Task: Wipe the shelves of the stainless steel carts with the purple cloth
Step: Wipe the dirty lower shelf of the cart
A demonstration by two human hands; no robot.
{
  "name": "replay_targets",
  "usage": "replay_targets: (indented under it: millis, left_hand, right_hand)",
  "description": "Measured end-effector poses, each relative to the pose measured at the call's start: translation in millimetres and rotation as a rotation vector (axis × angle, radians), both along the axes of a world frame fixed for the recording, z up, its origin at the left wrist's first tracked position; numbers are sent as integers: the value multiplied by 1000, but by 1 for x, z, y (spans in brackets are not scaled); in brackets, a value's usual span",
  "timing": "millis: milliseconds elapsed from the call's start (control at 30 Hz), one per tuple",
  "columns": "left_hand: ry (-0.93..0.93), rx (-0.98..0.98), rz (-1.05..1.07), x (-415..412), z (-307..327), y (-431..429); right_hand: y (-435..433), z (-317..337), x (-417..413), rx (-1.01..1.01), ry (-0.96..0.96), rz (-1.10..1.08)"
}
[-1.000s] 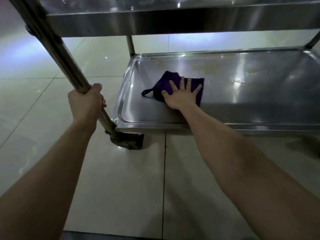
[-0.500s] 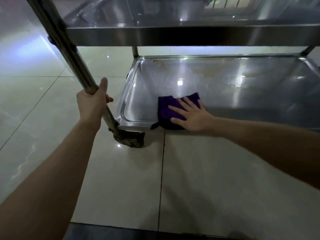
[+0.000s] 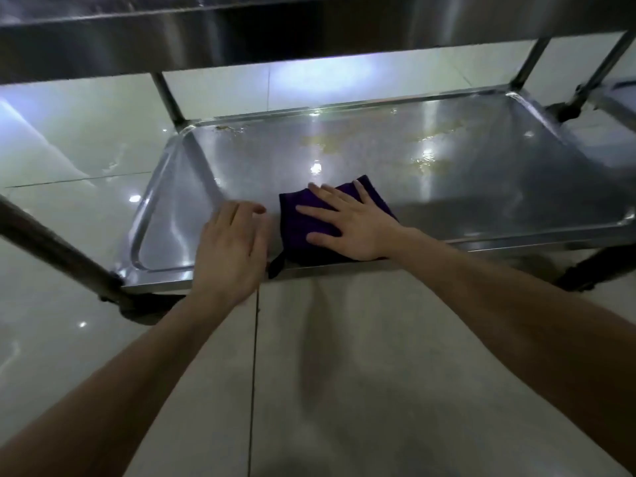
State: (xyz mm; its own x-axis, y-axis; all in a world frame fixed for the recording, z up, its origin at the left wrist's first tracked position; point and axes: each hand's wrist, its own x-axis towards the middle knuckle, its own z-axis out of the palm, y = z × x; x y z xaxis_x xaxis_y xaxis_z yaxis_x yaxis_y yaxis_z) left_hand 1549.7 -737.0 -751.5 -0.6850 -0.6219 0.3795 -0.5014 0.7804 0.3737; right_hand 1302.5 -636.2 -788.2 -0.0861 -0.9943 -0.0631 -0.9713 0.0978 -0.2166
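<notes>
The purple cloth [image 3: 299,225] lies folded on the bottom shelf [image 3: 481,173] of the stainless steel cart, at the shelf's near edge. My right hand [image 3: 347,225] presses flat on the cloth with its fingers spread. My left hand [image 3: 230,249] hovers over the near rim just left of the cloth, fingers loosely curved and holding nothing. Yellowish stains [image 3: 426,149] mark the far middle of the shelf. A short strap of the cloth hangs over the front rim.
The cart's upper shelf [image 3: 241,32] overhangs at the top. A slanted cart leg [image 3: 51,246] runs down at the left to a caster. A second cart's leg [image 3: 595,70] stands at the far right. Glossy floor tiles [image 3: 344,373] lie all around.
My left hand has let go of the cart leg and moved right to the shelf's near rim beside the cloth. My right hand has kept the cloth at the near edge.
</notes>
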Motion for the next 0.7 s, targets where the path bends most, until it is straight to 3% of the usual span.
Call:
replay_targets:
  millis: [100, 200, 300, 433, 533, 700]
  left_hand:
    - [-139, 161, 41, -47, -8, -15]
    - [-340, 96, 43, -53, -28, -30]
    - [-364, 52, 56, -47, -41, -35]
    - [-342, 23, 60, -49, -44, -37]
    - [-325, 6, 64, -48, -44, -35]
    - [-284, 2, 39, -45, -42, -35]
  right_hand:
    - [4, -3, -19, -7, -30, -106]
    - [33, -2, -74, 3, -30, -445]
    - [74, -2, -135, 21, -43, -836]
    - [67, -4, -135, 41, -3, -1066]
    - [16, -1, -87, 61, 33, -984]
    - [-54, -3, -15, 71, 59, -457]
